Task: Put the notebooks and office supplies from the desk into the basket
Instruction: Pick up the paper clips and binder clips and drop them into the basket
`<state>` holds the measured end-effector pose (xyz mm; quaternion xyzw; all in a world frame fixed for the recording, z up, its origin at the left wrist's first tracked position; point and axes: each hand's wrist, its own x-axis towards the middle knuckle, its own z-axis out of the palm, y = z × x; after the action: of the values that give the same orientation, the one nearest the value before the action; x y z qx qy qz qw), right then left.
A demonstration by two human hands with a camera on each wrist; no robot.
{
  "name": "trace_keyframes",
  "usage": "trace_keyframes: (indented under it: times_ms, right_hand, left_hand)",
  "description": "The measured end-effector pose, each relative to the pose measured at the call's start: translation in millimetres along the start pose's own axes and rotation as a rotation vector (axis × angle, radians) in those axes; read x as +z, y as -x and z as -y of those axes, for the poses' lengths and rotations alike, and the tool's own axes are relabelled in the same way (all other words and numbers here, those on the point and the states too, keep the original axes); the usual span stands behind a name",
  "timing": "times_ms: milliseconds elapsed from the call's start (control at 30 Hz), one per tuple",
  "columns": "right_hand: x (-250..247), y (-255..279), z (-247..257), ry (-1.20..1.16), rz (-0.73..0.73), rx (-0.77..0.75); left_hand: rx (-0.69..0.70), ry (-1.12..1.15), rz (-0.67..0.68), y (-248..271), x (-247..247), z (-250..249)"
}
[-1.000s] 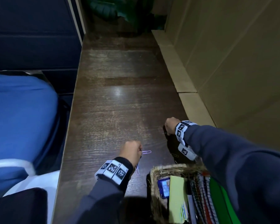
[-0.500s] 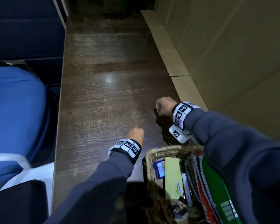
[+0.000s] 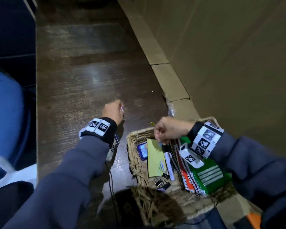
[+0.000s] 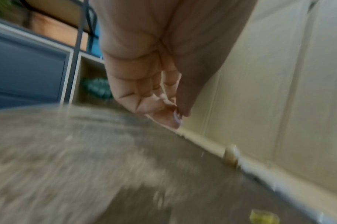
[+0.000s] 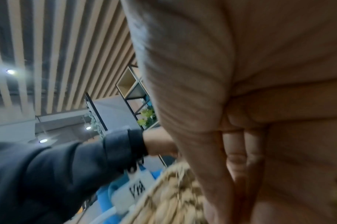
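The dark wooden surface (image 3: 82,83) now carries only a yellow paper clip (image 3: 151,123), just beyond the woven straw basket (image 3: 134,164) with its notebooks. The right hand (image 3: 169,130) has moved from the surface to over the basket, fingers curled; what they hold I cannot tell. The left hand (image 3: 111,111) has lifted, pinching a lilac paper clip (image 3: 122,109).

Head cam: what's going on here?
A person is clearing a desk into a wicker basket. The left hand pinches a pale purple paper clip above the desk. The right hand hangs curled over the basket; what it holds is unclear. Notebooks and binder clips are already inside. A yellow paper clip lies on the desk.
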<state>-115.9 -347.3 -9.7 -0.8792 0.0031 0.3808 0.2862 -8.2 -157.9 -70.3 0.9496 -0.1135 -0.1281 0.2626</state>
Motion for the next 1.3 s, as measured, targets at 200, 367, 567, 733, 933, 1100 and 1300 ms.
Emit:
trace_keyframes:
  times_ms: [200,367,567,733,933,1100,1300]
  right_hand:
    - [46,-2,-23,0.211,0.085,0.116]
    - [64,-11,-25,0.301,0.039,0.163]
    - [80,-12,-26,0.469,-0.069,0.158]
    - [62,2,-28,0.398,-0.199,0.168]
    - [45,27,-26,0.425,-0.277,0.118]
    - [47,38,-28,0.494,-0.263,0.09]
    - [9,45,-11,0.423,-0.271,0.066]
  left_hand:
    - [0.079,0.122,-0.095,39,-37,-46]
    - [0.14,0.174,0.09,88,-43,-87]
    - [0.136,-0.005,0.333,120,6,-98]
    - [0.122,-0.151,0.471,132,52,-100]
    - [0.092,-0.31,0.583,138,80,-108]
    - [0.148,-0.395,0.58,134,73,-113]
    - [0.142,-0.141,0.327,124,16,-99]
